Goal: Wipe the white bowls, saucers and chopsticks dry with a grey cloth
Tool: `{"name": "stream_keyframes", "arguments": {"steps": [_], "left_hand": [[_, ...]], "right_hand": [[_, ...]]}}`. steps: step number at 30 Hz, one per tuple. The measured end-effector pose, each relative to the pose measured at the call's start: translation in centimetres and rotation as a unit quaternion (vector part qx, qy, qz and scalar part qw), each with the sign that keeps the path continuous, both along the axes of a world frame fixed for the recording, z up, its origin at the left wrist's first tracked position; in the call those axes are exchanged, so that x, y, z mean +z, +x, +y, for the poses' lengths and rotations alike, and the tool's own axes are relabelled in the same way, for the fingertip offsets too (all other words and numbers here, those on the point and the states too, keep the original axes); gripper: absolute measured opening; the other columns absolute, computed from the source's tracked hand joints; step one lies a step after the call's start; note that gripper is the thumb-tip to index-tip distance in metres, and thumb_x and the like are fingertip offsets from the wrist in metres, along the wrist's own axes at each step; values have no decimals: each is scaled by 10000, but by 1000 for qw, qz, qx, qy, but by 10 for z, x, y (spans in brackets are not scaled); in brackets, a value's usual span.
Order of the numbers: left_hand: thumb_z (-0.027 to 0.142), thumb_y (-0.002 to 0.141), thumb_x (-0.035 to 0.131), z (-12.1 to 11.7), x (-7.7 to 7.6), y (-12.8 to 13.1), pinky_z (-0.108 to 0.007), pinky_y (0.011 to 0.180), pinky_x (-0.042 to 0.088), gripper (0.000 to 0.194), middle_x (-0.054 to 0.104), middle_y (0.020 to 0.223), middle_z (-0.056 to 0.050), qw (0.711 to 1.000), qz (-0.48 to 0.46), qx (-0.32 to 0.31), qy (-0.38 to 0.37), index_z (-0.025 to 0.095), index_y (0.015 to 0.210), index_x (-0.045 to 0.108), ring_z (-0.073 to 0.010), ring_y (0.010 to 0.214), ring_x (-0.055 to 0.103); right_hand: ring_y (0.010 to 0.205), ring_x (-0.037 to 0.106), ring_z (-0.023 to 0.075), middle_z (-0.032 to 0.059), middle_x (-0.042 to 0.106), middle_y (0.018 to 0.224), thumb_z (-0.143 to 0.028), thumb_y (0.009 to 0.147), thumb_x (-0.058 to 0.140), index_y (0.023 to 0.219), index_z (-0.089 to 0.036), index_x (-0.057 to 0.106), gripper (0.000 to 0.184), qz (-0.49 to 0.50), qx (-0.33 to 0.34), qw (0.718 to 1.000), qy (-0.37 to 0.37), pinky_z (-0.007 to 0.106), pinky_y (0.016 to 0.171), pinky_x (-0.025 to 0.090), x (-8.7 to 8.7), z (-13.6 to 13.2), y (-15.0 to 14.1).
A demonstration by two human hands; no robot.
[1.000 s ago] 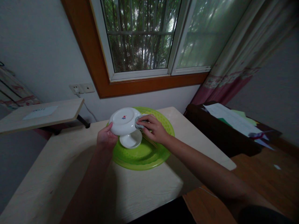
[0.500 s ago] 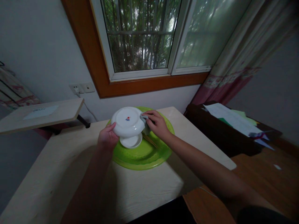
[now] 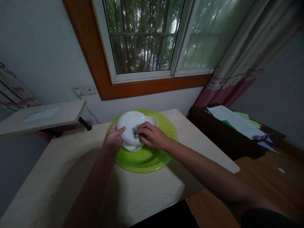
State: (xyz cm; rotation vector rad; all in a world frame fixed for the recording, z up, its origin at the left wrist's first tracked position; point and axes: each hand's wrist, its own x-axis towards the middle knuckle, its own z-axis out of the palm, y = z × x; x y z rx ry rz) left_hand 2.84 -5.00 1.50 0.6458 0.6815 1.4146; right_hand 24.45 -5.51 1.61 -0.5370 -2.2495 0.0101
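My left hand [image 3: 113,139] grips the left rim of a white plate [image 3: 128,125], held tilted above a green round tray [image 3: 152,155]. My right hand [image 3: 152,136] is closed on a small grey cloth [image 3: 135,131] and presses it against the plate's face. Under the plate, a second white dish [image 3: 133,146] rests on the tray. Another white piece [image 3: 153,121] shows just behind the plate. Both forearms reach in from the bottom of the view.
The tray sits on a light wooden table [image 3: 147,190] below a window [image 3: 147,34]. A smaller raised board [image 3: 42,115] with a paper stands at the left. A dark cabinet [image 3: 228,136] with papers is at the right, beside a curtain [image 3: 239,63].
The plate has been turned in my left hand, its marked underside no longer showing. My right hand moved with the cloth from the plate's right edge onto its middle.
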Motion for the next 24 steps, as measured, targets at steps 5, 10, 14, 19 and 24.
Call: {"name": "stream_keyframes", "arguments": {"steps": [5, 10, 14, 19, 24], "left_hand": [[54, 654, 788, -2, -2, 3, -503, 995, 521, 371, 752, 970, -108, 999, 18, -27, 17, 157, 972, 627, -343, 1059, 702], [113, 630, 835, -3, -6, 3, -460, 931, 542, 388, 738, 916, -93, 997, 47, -32, 45, 163, 932, 597, -318, 963, 715], [190, 609, 873, -2, -7, 2, -448, 898, 558, 460, 737, 935, -74, 996, 69, -12, 60, 175, 950, 564, -301, 945, 717], [219, 591, 888, 0, -5, 0, -454, 891, 567, 530, 730, 987, -67, 995, 75, 15, 69, 186, 988, 538, -290, 944, 716], [223, 610, 883, -3, -3, 2, -405, 810, 568, 525, 717, 926, -48, 994, 83, -12, 72, 192, 992, 525, -248, 836, 708]], "right_hand": [[1033, 640, 235, 109, 687, 1119, -208, 977, 534, 1145, -207, 689, 229, -50, -7, 998, 43, 390, 863, 576, 2, 3, -2], [1052, 621, 251, 104, 691, 1149, -208, 956, 574, 1168, -243, 697, 248, 3, -111, 992, 56, 439, 902, 542, 0, 10, 0], [978, 612, 266, 133, 686, 1082, -190, 921, 601, 1136, -194, 710, 241, 37, -164, 984, 56, 449, 840, 539, -3, 12, 3], [1028, 622, 258, 122, 673, 1133, -134, 887, 578, 1230, -212, 670, 364, 21, -58, 997, 53, 454, 889, 550, -4, 7, 4], [1190, 589, 257, 114, 635, 1309, -156, 963, 537, 1418, -264, 543, 468, -59, 19, 997, 35, 468, 992, 524, -1, 4, 2]]}}
